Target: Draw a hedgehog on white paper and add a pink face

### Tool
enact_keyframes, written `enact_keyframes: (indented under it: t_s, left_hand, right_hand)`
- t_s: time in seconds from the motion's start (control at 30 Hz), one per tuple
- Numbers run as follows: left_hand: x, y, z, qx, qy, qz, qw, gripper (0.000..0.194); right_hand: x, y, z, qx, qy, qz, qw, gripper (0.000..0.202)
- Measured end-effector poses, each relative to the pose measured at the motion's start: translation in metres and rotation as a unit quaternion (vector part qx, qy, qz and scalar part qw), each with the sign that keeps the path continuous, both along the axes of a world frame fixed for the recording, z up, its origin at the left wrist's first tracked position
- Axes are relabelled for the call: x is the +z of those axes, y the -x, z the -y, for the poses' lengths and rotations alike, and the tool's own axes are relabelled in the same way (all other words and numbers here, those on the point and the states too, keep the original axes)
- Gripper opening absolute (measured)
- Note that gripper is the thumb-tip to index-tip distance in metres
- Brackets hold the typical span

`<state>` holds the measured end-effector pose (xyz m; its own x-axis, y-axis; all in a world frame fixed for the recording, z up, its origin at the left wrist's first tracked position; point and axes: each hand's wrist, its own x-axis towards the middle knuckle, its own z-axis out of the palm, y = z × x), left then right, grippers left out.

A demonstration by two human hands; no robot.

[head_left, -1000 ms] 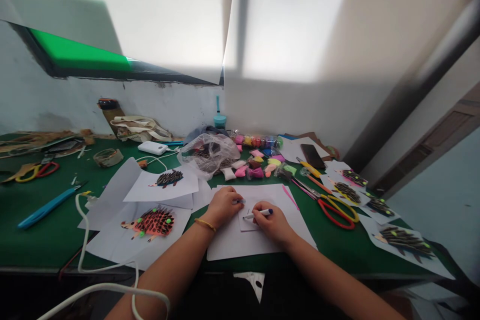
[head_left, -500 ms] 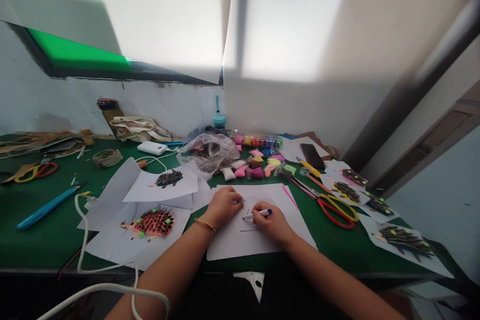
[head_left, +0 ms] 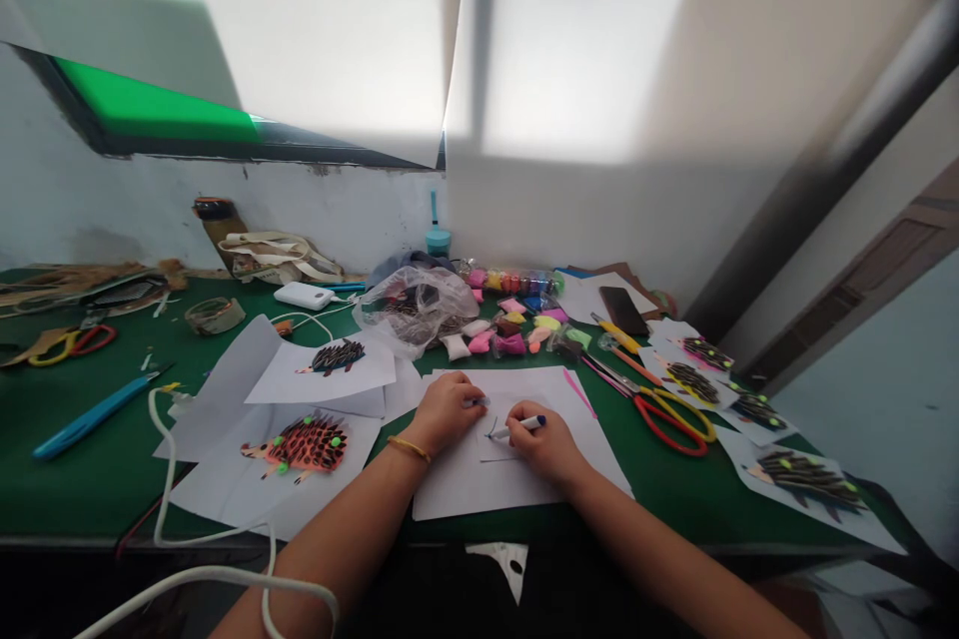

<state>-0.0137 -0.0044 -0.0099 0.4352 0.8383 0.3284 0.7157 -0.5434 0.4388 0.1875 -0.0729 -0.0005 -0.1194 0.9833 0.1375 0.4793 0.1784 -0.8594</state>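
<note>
My right hand [head_left: 545, 441] is closed around a white marker pen [head_left: 533, 422] with a dark blue end. The pen's tip rests on a small piece of paper [head_left: 498, 453], beside a short curved dark line. That piece lies on larger white sheets [head_left: 465, 491]. At the left edge of the small paper, my left hand [head_left: 450, 407] rests with its fingers drawn together. Something small and pale shows at its fingertips, too little to name. A thin pink strip [head_left: 580, 392] lies near the sheets' right edge.
Paper hedgehogs, one reddish [head_left: 307, 444], lie on sheets left and right. Red-and-yellow scissors [head_left: 678, 419], a phone [head_left: 623, 310] and a plastic bag [head_left: 420, 305] surround the sheets. Colourful clay packets [head_left: 509, 344] sit behind. A white cable [head_left: 161, 479] crosses the front left; a blue cutter [head_left: 94, 417] lies farther left.
My right hand and the marker pen have shifted slightly right. The curved line beside the pen's tip shows more clearly now. My left hand has stayed in place.
</note>
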Motion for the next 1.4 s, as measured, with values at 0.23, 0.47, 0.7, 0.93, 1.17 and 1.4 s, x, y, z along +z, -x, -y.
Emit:
enact_keyframes:
  t_s: [0.23, 0.47, 0.7, 0.93, 1.17, 1.4]
  left_hand:
    - [-0.0009, -0.0002, -0.0004, 0.002, 0.0, 0.0, 1.0, 0.017]
    - [-0.0007, 0.0004, -0.0006, -0.001, 0.003, 0.003, 1.0, 0.017]
    - [-0.0014, 0.0, -0.0009, 0.002, 0.004, 0.004, 1.0, 0.017]
    - [0.0005, 0.0002, 0.0008, 0.003, 0.005, 0.003, 1.0, 0.017]
    - [0.004, -0.0006, 0.0021, 0.004, 0.009, -0.001, 1.0, 0.017]
    - [0.0029, -0.0004, 0.0015, 0.001, 0.007, -0.002, 1.0, 0.017]
  right_hand:
    - [-0.0008, -0.0006, -0.0007, -0.019, -0.011, 0.007, 1.0, 0.018]
    - [-0.0012, -0.0011, -0.0006, -0.028, -0.013, 0.004, 1.0, 0.019]
    - [-0.0029, -0.002, -0.0014, -0.02, -0.015, 0.002, 1.0, 0.018]
    - [0.0014, -0.0009, 0.0001, -0.013, -0.01, 0.005, 1.0, 0.019]
    - [0.0036, -0.0004, 0.0025, -0.006, -0.003, -0.001, 1.0, 0.019]
    - [0.0024, -0.0008, 0.0016, -0.008, 0.0, 0.0, 1.0, 0.019]
